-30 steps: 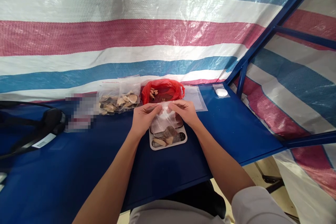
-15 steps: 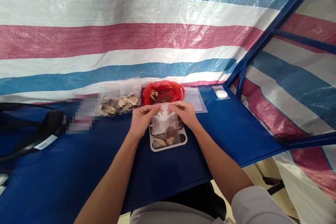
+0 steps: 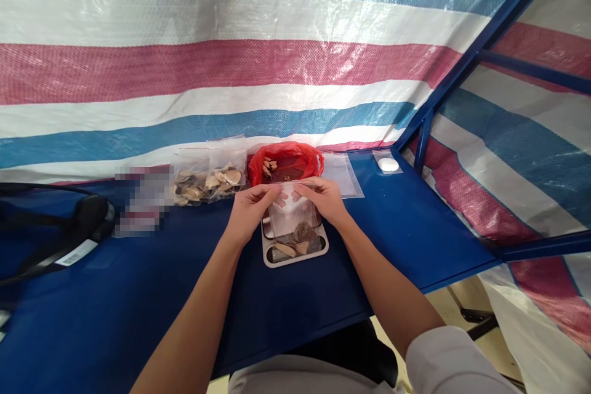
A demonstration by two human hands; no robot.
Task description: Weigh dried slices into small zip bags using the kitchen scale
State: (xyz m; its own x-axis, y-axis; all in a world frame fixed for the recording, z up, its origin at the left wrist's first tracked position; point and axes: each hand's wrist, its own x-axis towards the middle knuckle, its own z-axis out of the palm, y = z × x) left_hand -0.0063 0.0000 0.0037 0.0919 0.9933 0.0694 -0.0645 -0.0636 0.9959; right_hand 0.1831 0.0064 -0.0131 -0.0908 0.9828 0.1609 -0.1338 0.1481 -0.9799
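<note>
Between my two hands is a clear zip bag (image 3: 295, 218) with several brown and tan dried slices at its bottom. My left hand (image 3: 249, 208) pinches the top edge on the left, thumb and fingers pressed together. On the right, my right hand (image 3: 325, 198) grips the same edge in a pinch. The bag hangs over a white-rimmed kitchen scale (image 3: 277, 263), covering most of its face. Just beyond my fingertips stands an open red plastic bag (image 3: 286, 154) with more tan pieces inside.
Filled clear bags of dried slices (image 3: 210, 184) lie left of the red bag. Flat clear bags (image 3: 344, 175) and a small bag with a white object (image 3: 388, 164) lie to the right. A black strap (image 3: 95, 218) rests at left. Striped sheeting (image 3: 231, 64) walls the back of the blue table (image 3: 392, 228).
The clear bag has shifted slightly right and now hides the scale's control area at the lower right. Both hands keep their pinch at its top edge.
</note>
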